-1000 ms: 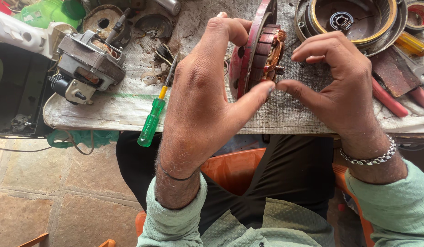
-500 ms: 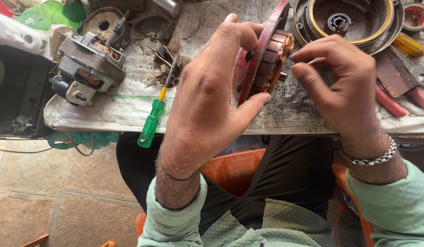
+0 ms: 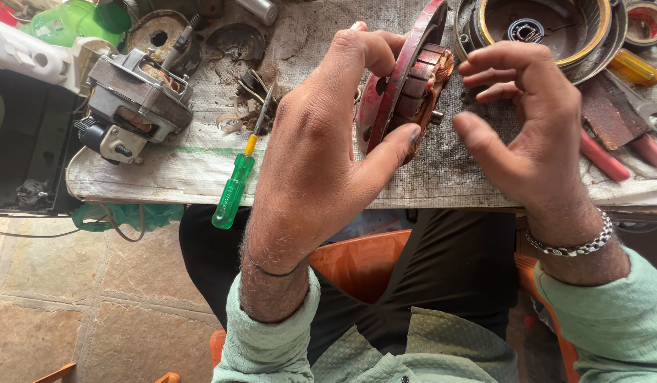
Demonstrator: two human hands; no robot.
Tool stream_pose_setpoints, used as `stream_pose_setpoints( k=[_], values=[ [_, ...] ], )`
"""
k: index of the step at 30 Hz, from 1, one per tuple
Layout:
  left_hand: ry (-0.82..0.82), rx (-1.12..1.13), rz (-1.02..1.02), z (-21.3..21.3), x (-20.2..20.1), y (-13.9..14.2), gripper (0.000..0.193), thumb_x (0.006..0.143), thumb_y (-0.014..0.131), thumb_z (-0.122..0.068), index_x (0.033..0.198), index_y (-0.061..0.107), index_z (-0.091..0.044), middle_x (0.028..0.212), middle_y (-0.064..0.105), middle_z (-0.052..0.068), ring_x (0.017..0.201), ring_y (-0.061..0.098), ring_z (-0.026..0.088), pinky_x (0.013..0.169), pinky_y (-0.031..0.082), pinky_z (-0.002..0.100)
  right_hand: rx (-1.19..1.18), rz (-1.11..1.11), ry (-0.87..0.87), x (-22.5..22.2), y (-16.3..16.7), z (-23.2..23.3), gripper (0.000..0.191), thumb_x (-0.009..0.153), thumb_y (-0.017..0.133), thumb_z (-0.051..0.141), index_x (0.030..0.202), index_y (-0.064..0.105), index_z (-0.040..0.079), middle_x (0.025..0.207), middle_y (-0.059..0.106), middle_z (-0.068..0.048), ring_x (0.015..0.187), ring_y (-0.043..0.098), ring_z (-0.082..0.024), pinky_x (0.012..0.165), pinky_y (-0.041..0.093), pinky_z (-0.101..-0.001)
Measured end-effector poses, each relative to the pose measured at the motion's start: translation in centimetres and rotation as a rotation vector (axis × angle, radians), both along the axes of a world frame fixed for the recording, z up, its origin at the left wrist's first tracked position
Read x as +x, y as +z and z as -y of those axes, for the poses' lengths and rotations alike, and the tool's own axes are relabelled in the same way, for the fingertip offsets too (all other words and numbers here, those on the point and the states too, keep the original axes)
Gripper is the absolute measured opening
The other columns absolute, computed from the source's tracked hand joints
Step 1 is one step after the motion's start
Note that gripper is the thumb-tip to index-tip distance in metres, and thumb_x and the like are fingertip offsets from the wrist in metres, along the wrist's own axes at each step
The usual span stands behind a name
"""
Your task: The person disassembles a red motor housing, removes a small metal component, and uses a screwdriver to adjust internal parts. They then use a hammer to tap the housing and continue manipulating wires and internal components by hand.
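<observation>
Head view, over a cluttered, grimy workbench (image 3: 165,181): left hand (image 3: 321,149) clamped around a red motor stator (image 3: 406,89) with copper windings, thumb pressed on its lower edge, fingers wrapped over the top, part held upright on edge above the bench's front half. Right hand (image 3: 531,124) half open just beside the stator, fingers curled, gripping nothing, thumb close to the windings but apart from them. Left of the hands, one green-handled screwdriver (image 3: 236,186), handle overhanging the bench edge; farther left, one grey electric motor (image 3: 133,106). Behind the right hand, one round metal housing (image 3: 548,28) with a yellow inner ring, partly blocked by the fingers. At far right, one pair of red-handled pliers (image 3: 612,152) and one yellow-handled tool (image 3: 635,67). One beaded bracelet (image 3: 573,245) on the right wrist. Below the bench, an orange plastic seat (image 3: 360,259).
</observation>
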State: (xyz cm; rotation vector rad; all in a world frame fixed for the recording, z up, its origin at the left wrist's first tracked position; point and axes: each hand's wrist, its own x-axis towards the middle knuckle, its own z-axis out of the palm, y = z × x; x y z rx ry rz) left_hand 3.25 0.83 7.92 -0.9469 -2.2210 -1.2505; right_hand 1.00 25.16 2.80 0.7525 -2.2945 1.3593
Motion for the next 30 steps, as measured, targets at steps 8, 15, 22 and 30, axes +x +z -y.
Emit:
stream_pose_setpoints(
  k=[8, 15, 22, 30],
  values=[
    [-0.041, -0.016, 0.027, -0.1, 0.2, 0.6, 0.056, 0.080, 0.085, -0.003, 0.121, 0.046, -0.003, 0.124, 0.062, 0.017, 0.099, 0.075, 0.029, 0.130, 0.033, 0.052, 0.213, -0.140, 0.064, -0.4, 0.4, 0.4, 0.097, 0.072, 0.095, 0.026, 0.148, 0.038, 0.005, 0.139, 0.051, -0.014, 0.122, 0.061, -0.024, 0.095, 0.056, -0.0363],
    [-0.031, -0.019, 0.024, -0.1, 0.1, 0.2, 0.048, 0.092, 0.083, -0.003, 0.125, 0.047, -0.005, 0.125, 0.064, 0.013, 0.104, 0.075, 0.027, 0.133, 0.034, 0.046, 0.171, -0.149, 0.095, -0.2, -0.7, -0.2, 0.111, 0.069, 0.101, 0.029, 0.154, 0.032, 0.012, 0.147, 0.041, -0.013, 0.132, 0.053, -0.022, 0.103, 0.053, -0.0364],
    [-0.039, 0.000, -0.027, -0.1, 0.2, 0.4, 0.049, 0.088, 0.082, -0.003, 0.122, 0.047, -0.004, 0.122, 0.065, 0.017, 0.119, 0.070, 0.036, 0.131, 0.035, 0.049, 0.091, -0.191, 0.129, -0.3, -1.2, -0.5, 0.119, 0.068, 0.101, 0.037, 0.157, 0.027, 0.014, 0.153, 0.039, -0.010, 0.136, 0.048, -0.020, 0.105, 0.048, -0.0326],
    [-0.105, 0.000, 0.024, 0.0, 0.2, 0.5, 0.039, 0.102, 0.077, -0.007, 0.130, 0.051, -0.003, 0.128, 0.066, 0.016, 0.125, 0.070, 0.030, 0.133, 0.034, 0.048, 0.247, -0.232, 0.036, 0.0, -0.3, 0.2, 0.117, 0.063, 0.103, 0.035, 0.151, 0.030, 0.008, 0.150, 0.040, -0.016, 0.137, 0.052, -0.027, 0.102, 0.052, -0.0390]
  ],
)
